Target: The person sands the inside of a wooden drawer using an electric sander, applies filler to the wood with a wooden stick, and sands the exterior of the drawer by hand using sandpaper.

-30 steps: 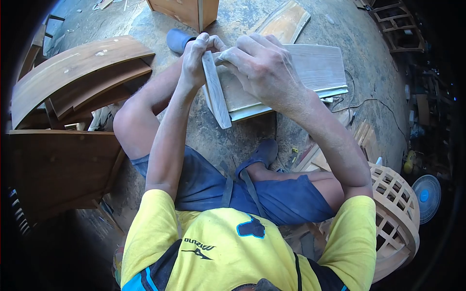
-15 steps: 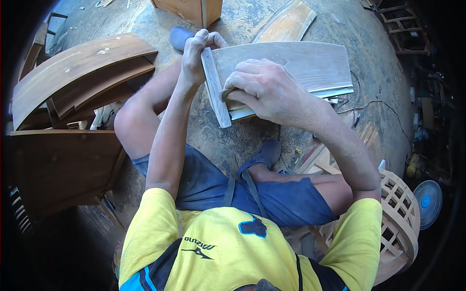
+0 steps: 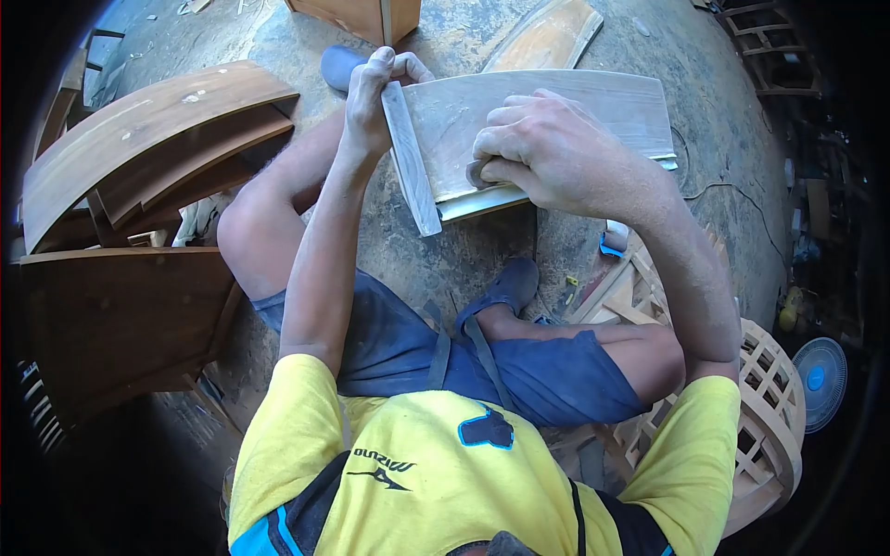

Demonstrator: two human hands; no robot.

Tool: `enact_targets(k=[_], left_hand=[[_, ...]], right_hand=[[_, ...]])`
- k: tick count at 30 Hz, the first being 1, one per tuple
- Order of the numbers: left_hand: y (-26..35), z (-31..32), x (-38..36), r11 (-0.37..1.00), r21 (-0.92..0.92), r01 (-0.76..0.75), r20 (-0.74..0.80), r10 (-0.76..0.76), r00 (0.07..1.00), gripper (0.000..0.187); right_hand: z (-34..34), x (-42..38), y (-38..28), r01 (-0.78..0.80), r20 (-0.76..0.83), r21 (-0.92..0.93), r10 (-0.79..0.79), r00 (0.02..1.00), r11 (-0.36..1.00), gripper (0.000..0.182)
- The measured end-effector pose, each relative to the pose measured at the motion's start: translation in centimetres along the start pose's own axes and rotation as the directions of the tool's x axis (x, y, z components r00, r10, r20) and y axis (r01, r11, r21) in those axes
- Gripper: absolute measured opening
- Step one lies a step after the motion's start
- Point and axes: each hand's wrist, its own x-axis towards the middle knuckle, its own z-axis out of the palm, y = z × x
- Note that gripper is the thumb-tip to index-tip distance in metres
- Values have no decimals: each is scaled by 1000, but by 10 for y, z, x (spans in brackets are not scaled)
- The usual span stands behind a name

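Note:
Between my hands is a drawer-like wooden piece [image 3: 450,139] with a broad, dusty side panel and a narrow board across its left end. My left hand [image 3: 375,97] is closed around the upper left corner, thumb pointing up and the fingers partly hidden behind it. Pinched in my right hand [image 3: 547,153] is a small, thin brownish piece of sandpaper [image 3: 476,173], pressed against the lower part of the panel, near its pale lower edge. Both hands and the panel are coated with fine dust.
Curved brown furniture [image 3: 139,130] stands at the left. A wooden cabinet corner [image 3: 371,18] and a loose curved board [image 3: 547,37] lie ahead. To the right are a lattice wooden frame [image 3: 765,398], a fan [image 3: 820,385] and a cable [image 3: 742,196] on the floor.
My right hand has slid right along the panel with the sandpaper, away from the end board. The wooden piece has risen slightly in view; my left hand keeps its hold.

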Motion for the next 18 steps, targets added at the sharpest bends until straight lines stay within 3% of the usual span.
enact_targets(k=[2, 4, 9, 11, 15, 18], left_hand=[[-3, 1, 0, 1000, -21, -14, -26, 14, 1000, 69], [-5, 3, 4, 998, -54, -29, -47, 27, 999, 69], [-3, 3, 0, 998, 4, -62, -31, 62, 998, 74], [-4, 1, 0, 996, 70, -54, -37, 56, 998, 76], [-7, 0, 2, 996, 61, -71, -42, 73, 996, 76], [-9, 0, 3, 994, 42, -99, -50, 101, 994, 77]], right_hand=[[13, 9, -9, 25, -71, 32, -23, 997, 999, 15], [29, 22, -16, 246, -197, 34, -235, 952, 969, 13], [18, -7, 8, 208, -200, 70, -190, 961, 976, 10], [13, -12, 11, 122, -170, 3, -119, 978, 993, 8], [32, 17, -13, 277, -226, 7, -268, 937, 961, 12], [36, 14, -6, 264, -261, 89, -234, 937, 960, 13]])
